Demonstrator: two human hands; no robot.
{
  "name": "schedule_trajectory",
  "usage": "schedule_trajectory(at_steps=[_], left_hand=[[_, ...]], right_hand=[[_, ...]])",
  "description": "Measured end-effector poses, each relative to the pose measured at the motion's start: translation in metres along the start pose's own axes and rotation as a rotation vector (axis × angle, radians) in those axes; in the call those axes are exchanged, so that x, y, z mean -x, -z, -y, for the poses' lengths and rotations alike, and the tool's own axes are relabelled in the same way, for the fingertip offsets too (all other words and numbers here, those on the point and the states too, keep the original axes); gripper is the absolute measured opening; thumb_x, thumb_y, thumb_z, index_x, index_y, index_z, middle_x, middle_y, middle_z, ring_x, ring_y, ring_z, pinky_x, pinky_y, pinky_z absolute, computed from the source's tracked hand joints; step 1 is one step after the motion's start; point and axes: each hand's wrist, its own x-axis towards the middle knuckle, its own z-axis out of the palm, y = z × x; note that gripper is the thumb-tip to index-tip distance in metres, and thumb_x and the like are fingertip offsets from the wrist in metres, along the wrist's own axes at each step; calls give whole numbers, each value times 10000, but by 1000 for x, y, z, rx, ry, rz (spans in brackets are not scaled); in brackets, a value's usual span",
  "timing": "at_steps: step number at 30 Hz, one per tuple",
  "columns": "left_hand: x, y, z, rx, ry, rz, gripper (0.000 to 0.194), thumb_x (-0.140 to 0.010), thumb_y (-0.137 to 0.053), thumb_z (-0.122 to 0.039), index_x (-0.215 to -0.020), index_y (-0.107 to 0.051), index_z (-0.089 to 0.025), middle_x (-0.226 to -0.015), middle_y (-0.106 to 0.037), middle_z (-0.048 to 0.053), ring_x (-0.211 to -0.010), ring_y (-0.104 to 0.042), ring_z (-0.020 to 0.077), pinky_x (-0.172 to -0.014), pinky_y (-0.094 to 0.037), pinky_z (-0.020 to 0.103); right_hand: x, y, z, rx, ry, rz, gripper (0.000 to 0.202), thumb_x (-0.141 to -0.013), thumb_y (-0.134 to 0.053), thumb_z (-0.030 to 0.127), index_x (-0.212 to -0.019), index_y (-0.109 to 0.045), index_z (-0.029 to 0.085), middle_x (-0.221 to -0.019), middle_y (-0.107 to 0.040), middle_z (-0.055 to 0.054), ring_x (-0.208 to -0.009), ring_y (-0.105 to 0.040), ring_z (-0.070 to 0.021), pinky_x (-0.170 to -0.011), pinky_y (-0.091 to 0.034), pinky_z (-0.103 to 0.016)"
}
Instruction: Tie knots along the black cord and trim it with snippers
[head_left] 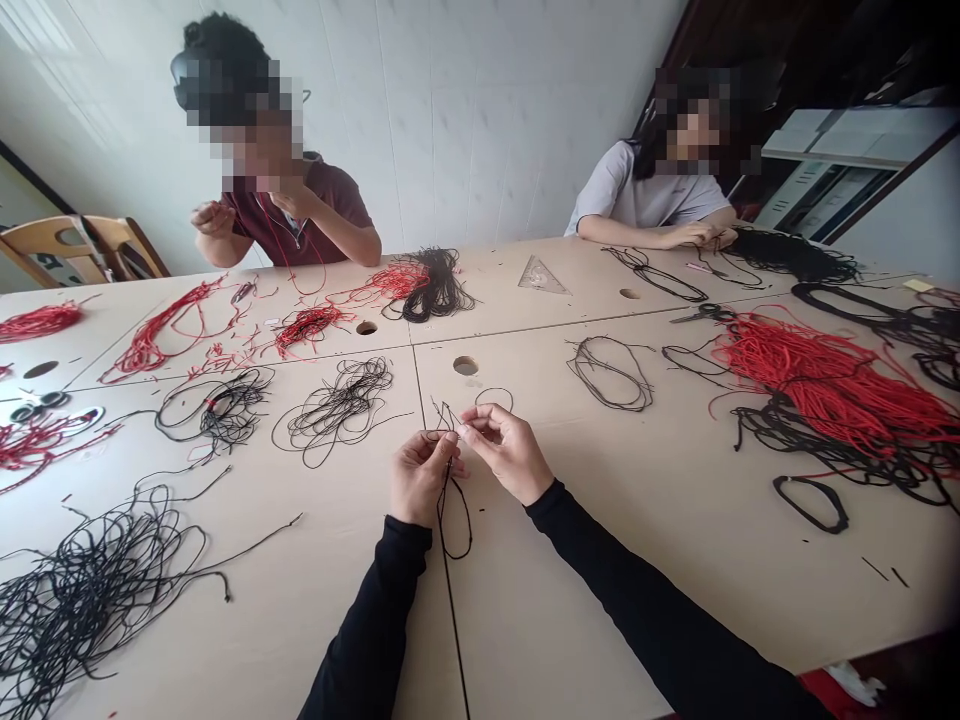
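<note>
Near the middle of the table, my left hand (421, 474) pinches a thin black cord (455, 552) between thumb and fingers. A loop of that cord hangs below the hand, and its short ends stick up above the fingertips. Just to the right, my right hand (506, 452) has thumb and forefinger pressed together at the same cord, close to the left fingertips. The exact spot between the fingertips is too small to make out. Behind the hands lies a thin dark loop (495, 392).
Black cord bundles (97, 580) lie at left, red cords (810, 375) at right. Scissors (703, 313), a triangular ruler (541, 277) and a black cord coil (611, 375) rest on the table (570, 600). Two people sit across, handling cords. The tabletop has round holes (465, 366).
</note>
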Motion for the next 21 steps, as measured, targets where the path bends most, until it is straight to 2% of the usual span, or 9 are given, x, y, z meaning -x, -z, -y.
schedule_trajectory(at_steps=[4,13,16,21], left_hand=[[0,0,1,10,-11,4,333,-625,-771,-370,-743,-574,-128,-593,-596,-14,-456,-551,96,-503,-521,273],[1,-1,-1,7,-25,0,353,-670,-735,-370,-846,-536,-138,-653,-605,-6,-477,-564,98,-518,-527,279],[1,0,-2,9,-2,-6,348,-706,-694,-365,-915,-530,-141,-655,-608,4,-510,-589,118,-545,-538,296],[0,2,-1,16,-41,12,313,-730,-661,-388,-895,-546,-148,-689,-606,7,-552,-597,118,-557,-538,285]], right_hand=[[-1,0,-3,-3,-24,45,227,-803,-598,350,-916,-637,157,-844,-685,-73,-799,-637,-186,-771,-509,-330],[-1,-2,-6,12,-54,84,237,-826,-545,382,-866,-609,157,-782,-632,-38,-687,-568,-143,-655,-472,-278],[-3,-1,-8,-36,-84,78,259,-820,-551,406,-876,-601,158,-761,-611,-28,-677,-551,-139,-646,-472,-279],[-4,-2,-11,-172,-164,105,290,-802,-577,406,-925,-610,145,-792,-626,-42,-731,-573,-143,-669,-477,-277]])
